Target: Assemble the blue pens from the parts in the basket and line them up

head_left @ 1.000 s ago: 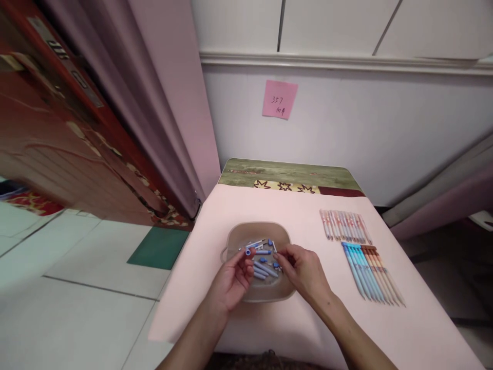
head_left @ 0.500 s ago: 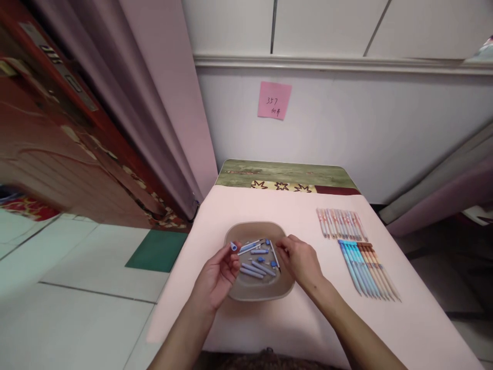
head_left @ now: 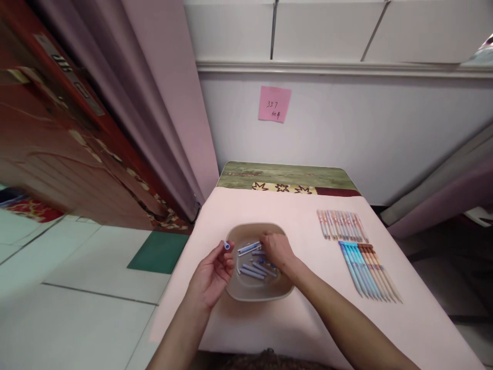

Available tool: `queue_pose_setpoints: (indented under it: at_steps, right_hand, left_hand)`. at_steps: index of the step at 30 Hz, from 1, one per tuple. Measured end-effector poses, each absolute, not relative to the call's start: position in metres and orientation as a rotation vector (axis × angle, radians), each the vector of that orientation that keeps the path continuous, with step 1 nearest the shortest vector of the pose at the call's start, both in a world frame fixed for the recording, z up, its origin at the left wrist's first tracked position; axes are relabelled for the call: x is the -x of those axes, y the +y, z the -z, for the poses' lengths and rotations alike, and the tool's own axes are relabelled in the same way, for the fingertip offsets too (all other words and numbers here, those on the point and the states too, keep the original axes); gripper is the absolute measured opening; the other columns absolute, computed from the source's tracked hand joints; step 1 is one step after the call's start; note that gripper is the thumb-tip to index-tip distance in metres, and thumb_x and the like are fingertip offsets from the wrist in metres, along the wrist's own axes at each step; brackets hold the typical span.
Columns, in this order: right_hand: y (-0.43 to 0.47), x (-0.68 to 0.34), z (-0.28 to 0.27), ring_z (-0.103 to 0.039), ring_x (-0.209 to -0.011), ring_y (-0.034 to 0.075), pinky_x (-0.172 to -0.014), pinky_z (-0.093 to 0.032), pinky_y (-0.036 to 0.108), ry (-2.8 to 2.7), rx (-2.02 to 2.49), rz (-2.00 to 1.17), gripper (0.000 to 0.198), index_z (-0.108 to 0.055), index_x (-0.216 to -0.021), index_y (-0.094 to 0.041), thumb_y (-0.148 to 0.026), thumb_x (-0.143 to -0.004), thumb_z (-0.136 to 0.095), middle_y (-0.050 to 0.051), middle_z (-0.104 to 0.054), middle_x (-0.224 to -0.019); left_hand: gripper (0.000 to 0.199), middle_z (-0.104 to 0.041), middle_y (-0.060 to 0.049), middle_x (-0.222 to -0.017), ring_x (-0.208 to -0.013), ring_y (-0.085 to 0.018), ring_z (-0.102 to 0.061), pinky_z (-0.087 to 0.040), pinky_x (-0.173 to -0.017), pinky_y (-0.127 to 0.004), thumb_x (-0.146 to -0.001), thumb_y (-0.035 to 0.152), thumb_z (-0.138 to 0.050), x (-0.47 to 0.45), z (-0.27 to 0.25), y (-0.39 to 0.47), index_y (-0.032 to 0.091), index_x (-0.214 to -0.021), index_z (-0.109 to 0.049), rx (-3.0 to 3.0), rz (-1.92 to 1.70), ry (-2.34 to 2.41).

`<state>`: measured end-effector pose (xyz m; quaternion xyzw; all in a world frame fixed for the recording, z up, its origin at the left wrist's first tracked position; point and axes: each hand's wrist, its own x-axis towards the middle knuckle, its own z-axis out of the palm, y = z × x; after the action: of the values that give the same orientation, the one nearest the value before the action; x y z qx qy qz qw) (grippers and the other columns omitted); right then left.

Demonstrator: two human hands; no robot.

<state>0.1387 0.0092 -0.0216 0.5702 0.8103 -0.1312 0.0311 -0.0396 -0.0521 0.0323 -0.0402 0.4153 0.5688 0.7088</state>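
Note:
My left hand [head_left: 214,272] pinches a blue pen barrel [head_left: 227,246] at the left rim of a beige plastic bin [head_left: 260,295]; the barrel's round open end faces me. Over the bin's far right part, my right hand [head_left: 278,250] reaches in with its fingers pressed together near the thin pen refills [head_left: 249,248]. What its fingertips hold, if anything, is hidden. Several blue pen barrels [head_left: 253,272] lie on the bin's floor among small blue pieces. The right hand covers some of these parts.
To the right on the pink-covered table [head_left: 308,329] lies a row of blue and brown pens [head_left: 367,270]. Behind it is a row of pale, patterned pens [head_left: 342,225]. A pink note [head_left: 274,104] is stuck on the wall beyond the table.
My right hand has moved left from the bin's right rim to over the refills inside. My left hand, still holding the barrel, has shifted slightly left.

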Motion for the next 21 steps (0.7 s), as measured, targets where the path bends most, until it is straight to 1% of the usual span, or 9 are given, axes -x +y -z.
queue_pose_setpoints:
  at_steps: [4,6,9,14,18,21]
  right_hand:
    - [0.010,-0.138,0.021,-0.066,-0.092,0.019,-0.074,-0.044,0.025,2.509,-1.742,0.431,0.024,-0.070,-0.096,-0.021,-0.020,-0.090,-0.047,0.008,-0.070,-0.099]
    - [0.007,-0.140,0.020,-0.066,-0.090,0.019,-0.073,-0.043,0.024,2.501,-1.748,0.442,0.023,-0.070,-0.095,-0.023,-0.021,-0.089,-0.049,0.007,-0.072,-0.096]
    - [0.001,-0.147,0.018,-0.067,-0.087,0.018,-0.071,-0.044,0.023,2.467,-1.775,0.444,0.022,-0.070,-0.091,-0.021,-0.021,-0.089,-0.049,0.007,-0.072,-0.092]
    - [-0.015,-0.155,0.017,-0.067,-0.086,0.019,-0.071,-0.045,0.024,2.422,-1.776,0.449,0.022,-0.070,-0.095,-0.020,-0.018,-0.088,-0.049,0.008,-0.073,-0.091]
    - [-0.031,-0.151,0.021,-0.069,-0.082,0.023,-0.069,-0.047,0.027,2.409,-1.701,0.469,0.020,-0.071,-0.086,-0.017,-0.014,-0.084,-0.052,0.012,-0.073,-0.086]
    - [-0.039,-0.146,0.024,-0.069,-0.080,0.025,-0.067,-0.047,0.029,2.425,-1.656,0.463,0.022,-0.070,-0.089,-0.014,-0.011,-0.084,-0.049,0.015,-0.072,-0.089]
  left_hand:
    - [0.011,-0.068,-0.008,-0.077,-0.048,-0.005,-0.054,-0.048,-0.042,-0.015,-0.089,0.009,-0.051,0.043,-0.033,-0.053,0.006,-0.089,-0.061,0.093,-1.280,0.928]
    - [0.011,-0.068,-0.008,-0.077,-0.048,-0.005,-0.054,-0.048,-0.042,-0.015,-0.089,0.009,-0.051,0.045,-0.032,-0.054,0.005,-0.090,-0.061,0.095,-1.280,0.924]
    - [0.011,-0.068,-0.007,-0.078,-0.048,-0.005,-0.054,-0.049,-0.043,-0.015,-0.089,0.009,-0.051,0.045,-0.030,-0.053,0.006,-0.091,-0.061,0.099,-1.271,0.916]
    - [0.010,-0.068,-0.008,-0.079,-0.049,-0.005,-0.055,-0.048,-0.043,-0.015,-0.089,0.009,-0.050,0.043,-0.027,-0.050,0.008,-0.090,-0.060,0.107,-1.256,0.912]
    - [0.009,-0.068,-0.007,-0.080,-0.049,-0.005,-0.054,-0.048,-0.043,-0.015,-0.089,0.009,-0.051,0.044,-0.028,-0.048,0.008,-0.090,-0.060,0.094,-1.264,0.908]
    - [0.009,-0.067,-0.007,-0.080,-0.048,-0.005,-0.054,-0.048,-0.043,-0.015,-0.089,0.009,-0.051,0.044,-0.031,-0.049,0.008,-0.089,-0.060,0.093,-1.274,0.912]
